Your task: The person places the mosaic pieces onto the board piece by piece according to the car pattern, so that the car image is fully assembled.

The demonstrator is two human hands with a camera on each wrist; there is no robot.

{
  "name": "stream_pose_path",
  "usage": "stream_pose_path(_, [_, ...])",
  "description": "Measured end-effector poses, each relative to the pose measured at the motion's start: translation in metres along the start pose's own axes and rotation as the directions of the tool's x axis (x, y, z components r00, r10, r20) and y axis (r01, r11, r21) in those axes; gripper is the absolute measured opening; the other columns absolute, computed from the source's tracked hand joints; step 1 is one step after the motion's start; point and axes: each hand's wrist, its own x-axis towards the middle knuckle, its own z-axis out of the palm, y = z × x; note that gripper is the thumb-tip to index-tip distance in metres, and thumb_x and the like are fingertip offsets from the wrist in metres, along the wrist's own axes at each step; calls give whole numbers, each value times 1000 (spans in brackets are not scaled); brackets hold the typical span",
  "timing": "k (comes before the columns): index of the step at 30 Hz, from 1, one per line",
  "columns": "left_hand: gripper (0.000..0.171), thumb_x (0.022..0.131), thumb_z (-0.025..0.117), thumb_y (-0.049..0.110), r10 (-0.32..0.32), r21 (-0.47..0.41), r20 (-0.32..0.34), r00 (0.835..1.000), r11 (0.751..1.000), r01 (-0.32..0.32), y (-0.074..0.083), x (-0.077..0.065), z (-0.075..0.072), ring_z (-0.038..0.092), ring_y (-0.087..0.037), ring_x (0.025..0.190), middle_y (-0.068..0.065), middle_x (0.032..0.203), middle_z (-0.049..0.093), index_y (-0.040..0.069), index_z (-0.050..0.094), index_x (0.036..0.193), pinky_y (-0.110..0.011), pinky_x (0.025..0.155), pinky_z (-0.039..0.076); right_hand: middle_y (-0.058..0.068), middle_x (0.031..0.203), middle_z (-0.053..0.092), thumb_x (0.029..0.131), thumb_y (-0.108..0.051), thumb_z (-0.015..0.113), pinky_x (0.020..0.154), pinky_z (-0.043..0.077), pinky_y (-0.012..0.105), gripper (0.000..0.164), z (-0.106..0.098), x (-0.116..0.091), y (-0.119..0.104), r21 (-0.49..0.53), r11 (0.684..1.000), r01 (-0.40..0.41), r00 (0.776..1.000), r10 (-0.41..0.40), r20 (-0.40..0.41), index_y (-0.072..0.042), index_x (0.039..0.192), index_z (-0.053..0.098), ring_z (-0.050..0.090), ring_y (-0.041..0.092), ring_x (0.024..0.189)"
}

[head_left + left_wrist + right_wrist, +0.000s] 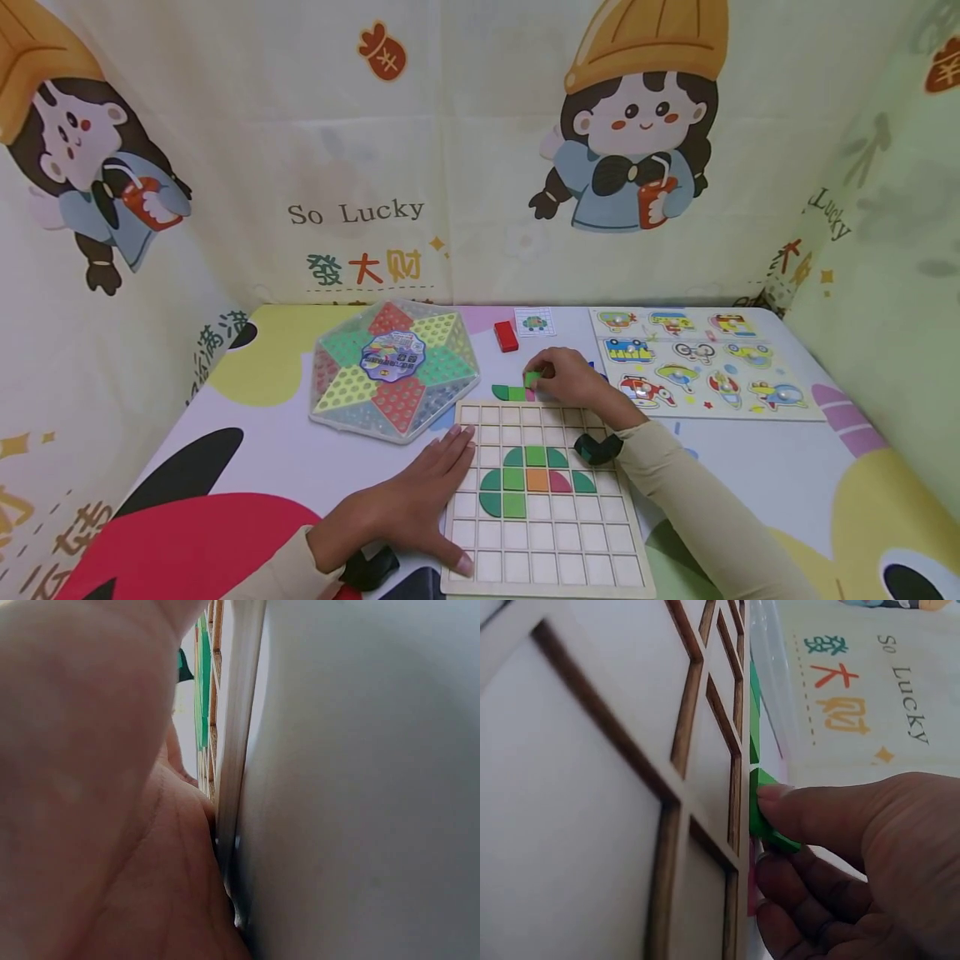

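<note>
A wooden grid board (551, 546) lies on the table before me. Green squares (513, 479), dark green rounded pieces (491, 492), an orange square (537, 480) and a red rounded piece (559, 482) fill some of its cells. My left hand (412, 504) rests on the board's left edge, fingers straight and thumb spread. Beyond the far edge, my right hand (566, 379) pinches a green block (759, 804) between thumb and fingers. Next to it lie a loose green square (517, 393), a green rounded piece (500, 392) and a pink piece (530, 396), partly covered.
At the back left lies a hexagonal checkers board (397, 358) in clear plastic. A red block (506, 336) and a small pattern card (535, 322) lie behind the loose pieces. The vehicle picture board (697, 392) occupies the back right. Printed cloth (487, 167) hangs around the table.
</note>
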Motion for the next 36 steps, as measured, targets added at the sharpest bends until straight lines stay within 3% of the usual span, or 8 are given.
stream_pose_path(4, [127,70,67,75,1,-6,2,1000,1000,-1,0,0,0,-14,-24,146,-8,162,-11,5,6,156,-52,115,3,2,101,65,89,-6,70,80,48,34,14,-1,-2,1,23,1000,8,1000,-8,-17,-10,102,71,54,22,91])
stream_pose_path(9, [127,70,67,75,3,-5,0,1000,1000,-3,-1,0,0,-14,-24,146,-7,162,-11,5,6,156,-52,115,2,1,97,66,89,-4,69,68,49,29,12,-4,-4,1,28,998,54,998,-53,-22,-9,99,73,54,21,84])
stream_pose_path(12, [127,70,67,75,6,-7,-1,1000,1000,-6,-1,0,0,-15,-24,146,-8,162,-11,4,6,156,-52,115,2,1,97,67,89,-3,69,67,49,29,12,-5,-6,0,24,997,69,997,-68,-22,-9,98,74,55,20,83])
stream_pose_path(21, [126,71,67,74,6,-3,0,1000,1000,-6,-1,0,0,-15,-25,146,-8,162,-11,4,7,156,-52,115,3,2,97,67,88,-1,70,77,50,31,18,-5,-20,-2,7,991,134,990,-134,-33,-5,105,73,56,18,83])
stream_pose_path(28, [127,70,67,76,-5,-5,2,1000,1000,5,0,0,0,-14,-25,146,-7,162,-11,5,7,156,-52,115,3,-2,92,64,88,0,70,68,47,27,26,-4,-37,-6,8,979,203,978,-202,-44,-4,113,72,52,16,79])
stream_pose_path(36, [127,70,65,77,-8,-1,6,1000,1000,8,-1,0,1,-14,-24,146,-7,162,-11,5,7,156,-52,115,3,-6,91,64,89,0,69,68,47,24,19,-2,-57,-10,89,956,281,957,-286,48,-7,106,73,53,15,78])
